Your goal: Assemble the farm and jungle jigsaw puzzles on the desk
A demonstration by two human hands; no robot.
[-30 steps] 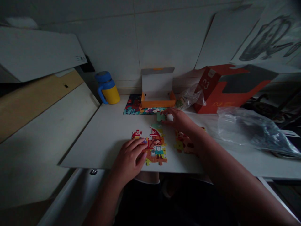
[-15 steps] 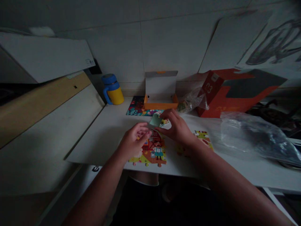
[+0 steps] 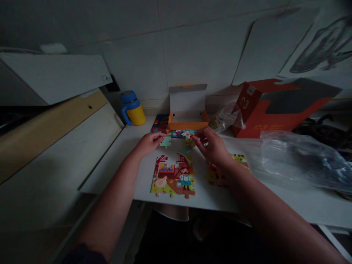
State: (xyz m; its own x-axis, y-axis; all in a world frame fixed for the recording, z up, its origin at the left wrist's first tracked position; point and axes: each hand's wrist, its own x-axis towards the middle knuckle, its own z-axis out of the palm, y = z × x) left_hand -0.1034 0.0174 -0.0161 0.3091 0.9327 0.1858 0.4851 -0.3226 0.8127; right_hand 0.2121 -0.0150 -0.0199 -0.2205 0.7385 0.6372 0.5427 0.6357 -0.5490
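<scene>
White tiled wall [image 3: 203, 47] rises behind a white table [image 3: 112, 172] in dim light. At the left, a blue-and-yellow mug [image 3: 132, 109] stands near the table's back edge. Just right of it, a colourful picture sheet [image 3: 159, 124] lies flat, partly under an orange box [image 3: 188, 123] with its lid standing open.

The left hand [image 3: 150, 143] lies open, its fingers nearly straight, with the fingertips just beside a pale green puzzle piece [image 3: 165, 142]. It does not seem to have hold of anything. Below it sits a joined farmyard puzzle [image 3: 173, 176] showing a red barn and a small figure, with tabs along its edges.

The right hand [image 3: 211, 146] is half open, its fingers curved down around a small puzzle piece [image 3: 189, 140]. Whether they pinch it, I cannot tell. Loose puzzle pieces [image 3: 217, 175] lie under and beyond that hand. Farther right are a small plastic bag [image 3: 227, 117], a red carton [image 3: 264, 110] and a large clear bag [image 3: 291, 157].

The pieces look like light, stiff card and may skate on the smooth table. A single piece is probably best pinched by its edges or a tab. The joined section would likely part if lifted, so sliding it seems safer.
</scene>
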